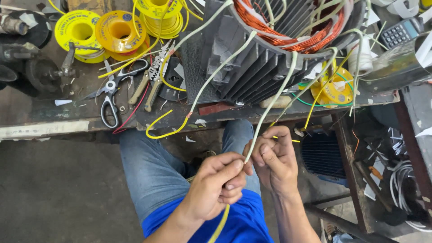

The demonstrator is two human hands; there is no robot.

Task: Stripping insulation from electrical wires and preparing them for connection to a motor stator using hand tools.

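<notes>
Holding a pale sleeved lead wire [270, 105] at its lower end, both hands are seen close together above the lap, in front of the counter [54, 128]. The left hand [218, 184] is closed around a yellow wire [221, 227], pinched between thumb and fingers, and the right hand [274, 159] is closed on the end of the pale lead. The two ends meet just between the fingertips, so the joining seems to be in progress and not yet finished; whether the joint is already twisted cannot be told. Several other pale leads hang free from the motor stator [288, 40], and these seem untouched. The long axis of the held lead runs from the hands upward and slightly right, toward the copper winding [288, 27]. The yellow wire points down toward the body.
</notes>
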